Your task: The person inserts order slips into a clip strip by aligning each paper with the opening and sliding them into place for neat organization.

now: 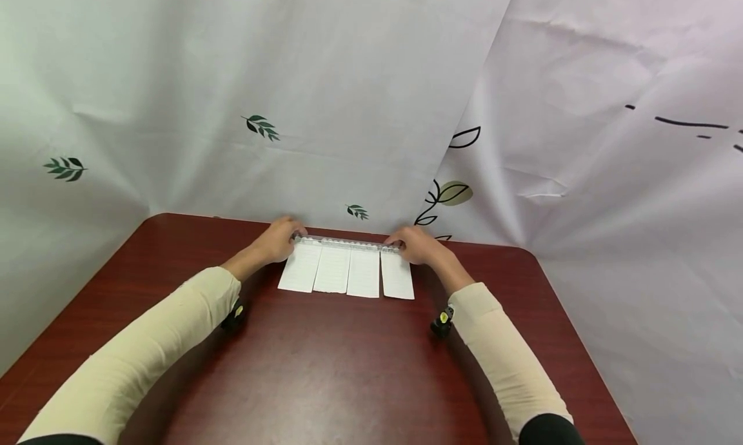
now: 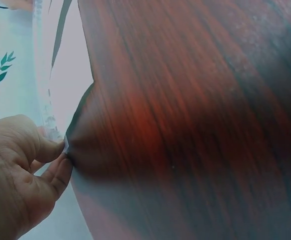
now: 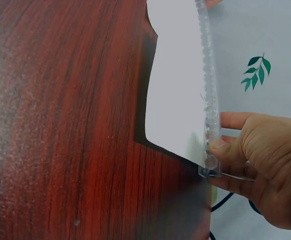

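A clear plastic strip (image 1: 345, 242) with a row of small bumps lies across the far side of the table. White lined paper slips (image 1: 332, 269) extend side by side from it toward the near side, with a narrow gap before the rightmost slip. My left hand (image 1: 280, 240) pinches the strip's left end between thumb and fingers, as the left wrist view shows. At the opposite end, my right hand (image 3: 265, 160) grips the strip, thumb on top and fingers behind it. In the right wrist view the end slip (image 3: 178, 90) casts a dark shadow on the wood.
The dark red wooden table (image 1: 325, 367) ends just beyond the hands. White cloth (image 1: 348, 109) printed with leaves hangs close behind its far edge and along the right side. A small black device (image 1: 442, 321) sits at the right wrist, another (image 1: 233, 316) at the left.
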{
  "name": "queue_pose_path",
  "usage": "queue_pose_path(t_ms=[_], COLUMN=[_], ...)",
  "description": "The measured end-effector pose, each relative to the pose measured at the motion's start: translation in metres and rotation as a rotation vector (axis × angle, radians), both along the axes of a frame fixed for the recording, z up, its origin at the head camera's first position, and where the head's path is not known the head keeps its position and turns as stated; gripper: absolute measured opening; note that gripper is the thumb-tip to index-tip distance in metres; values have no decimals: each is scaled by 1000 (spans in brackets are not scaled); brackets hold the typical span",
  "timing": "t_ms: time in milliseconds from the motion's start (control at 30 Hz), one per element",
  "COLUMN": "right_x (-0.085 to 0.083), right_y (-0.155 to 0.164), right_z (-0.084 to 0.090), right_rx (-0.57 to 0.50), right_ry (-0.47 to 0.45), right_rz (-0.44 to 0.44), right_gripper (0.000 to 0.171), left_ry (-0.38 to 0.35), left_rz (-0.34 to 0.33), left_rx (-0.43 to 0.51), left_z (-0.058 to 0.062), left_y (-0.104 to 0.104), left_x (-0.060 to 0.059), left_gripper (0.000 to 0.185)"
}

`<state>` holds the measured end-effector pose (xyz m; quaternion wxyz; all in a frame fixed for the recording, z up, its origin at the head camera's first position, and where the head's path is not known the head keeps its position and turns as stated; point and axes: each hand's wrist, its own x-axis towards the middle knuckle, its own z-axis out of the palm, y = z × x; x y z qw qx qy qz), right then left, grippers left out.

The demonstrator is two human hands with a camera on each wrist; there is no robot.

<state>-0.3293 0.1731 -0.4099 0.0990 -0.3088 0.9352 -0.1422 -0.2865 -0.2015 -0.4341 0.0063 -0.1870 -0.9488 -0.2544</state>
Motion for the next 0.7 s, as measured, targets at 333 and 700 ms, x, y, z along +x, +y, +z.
queue_pose_path(t_ms=[333, 700], right_x=[-1, 27], right_y=[1, 44], right_z=[1, 4], right_rx=[-1, -94], right_ry=[14, 40], right_rz=[0, -118], right_gripper=[56, 47], left_ry=[0, 5], left_rz=[8, 58], left_rx=[9, 51], left_z=[1, 2], left_y=[1, -17], left_x=[0, 12], left_gripper=[46, 41])
